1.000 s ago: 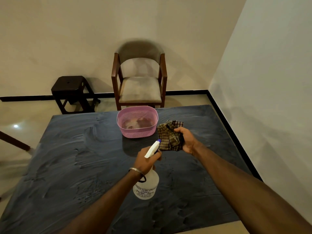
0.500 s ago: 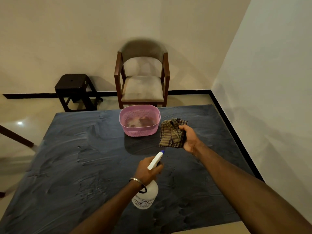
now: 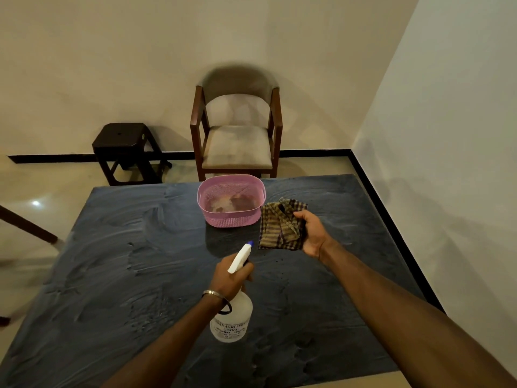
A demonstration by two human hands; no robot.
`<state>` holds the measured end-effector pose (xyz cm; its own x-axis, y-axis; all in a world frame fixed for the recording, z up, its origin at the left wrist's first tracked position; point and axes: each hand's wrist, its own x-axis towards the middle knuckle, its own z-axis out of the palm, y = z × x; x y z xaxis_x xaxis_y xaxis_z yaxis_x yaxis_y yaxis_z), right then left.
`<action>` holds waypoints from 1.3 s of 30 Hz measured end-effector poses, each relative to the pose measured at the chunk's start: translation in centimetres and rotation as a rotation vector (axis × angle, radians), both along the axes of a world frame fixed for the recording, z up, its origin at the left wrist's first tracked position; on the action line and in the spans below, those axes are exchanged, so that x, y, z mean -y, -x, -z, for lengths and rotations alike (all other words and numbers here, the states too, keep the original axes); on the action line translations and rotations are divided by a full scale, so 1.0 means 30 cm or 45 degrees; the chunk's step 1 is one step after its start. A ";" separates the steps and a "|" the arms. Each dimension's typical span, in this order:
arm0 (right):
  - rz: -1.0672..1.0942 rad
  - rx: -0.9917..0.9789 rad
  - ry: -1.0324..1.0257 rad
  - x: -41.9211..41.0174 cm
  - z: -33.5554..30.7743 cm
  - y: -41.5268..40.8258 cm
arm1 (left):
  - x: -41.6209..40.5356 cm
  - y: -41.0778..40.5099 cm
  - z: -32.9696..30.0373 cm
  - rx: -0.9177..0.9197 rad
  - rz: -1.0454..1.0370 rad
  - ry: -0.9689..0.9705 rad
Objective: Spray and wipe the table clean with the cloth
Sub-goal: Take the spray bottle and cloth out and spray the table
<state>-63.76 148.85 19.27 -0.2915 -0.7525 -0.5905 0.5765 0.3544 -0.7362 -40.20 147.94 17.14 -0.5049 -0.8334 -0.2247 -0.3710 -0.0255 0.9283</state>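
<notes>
- Table (image 3: 117,275), dark blue-grey and streaked all over with pale smears, filled the lower part of the view, with both bare arms reaching out over it.
- Cloth (image 3: 281,229), a checked piece in brown, olive and purple, hung bunched from the right hand (image 3: 313,233), whose fingers were clenched around its right edge; it was held up above the table, just right of the basket.
- Spray bottle (image 3: 231,317), clear with a printed label too blurred to read in full, was gripped at the neck by the left hand (image 3: 228,278); its white trigger head with a blue nozzle tip pointed up and away toward the cloth, and whether its base touched the table could not be told.
- A silver bangle (image 3: 214,294) sat on the left wrist.
- A pink perforated basket (image 3: 232,217) stood on the far middle of the table; inside lay some crumpled stuff, pale on the left and reddish-brown on the right, too dim to identify.
- A few small dark drops dotted the table between the hands.
- Beyond the table a wooden chair (image 3: 237,141) with a grey cushion faced the wall's corner area, and a dark stool (image 3: 126,149) stood to its left.
</notes>
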 end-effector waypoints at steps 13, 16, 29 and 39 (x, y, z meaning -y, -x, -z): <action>-0.048 0.030 -0.008 0.081 -0.014 -0.046 | 0.245 0.056 -0.146 -0.191 -0.200 0.348; -0.043 0.002 -0.011 0.124 -0.022 -0.060 | 0.374 0.084 -0.217 -0.214 -0.211 0.502; 0.124 -0.046 -0.105 0.295 0.051 -0.073 | 0.856 0.227 -0.210 -0.181 -0.250 0.588; 0.194 0.037 -0.152 0.339 0.123 -0.085 | 0.942 0.224 0.028 -0.051 -0.156 0.608</action>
<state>-61.20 138.69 15.57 -0.3784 -0.6248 -0.6830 0.6506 0.3454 -0.6763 -46.91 119.66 16.29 -0.3971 -0.8924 0.2144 -0.3556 0.3650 0.8604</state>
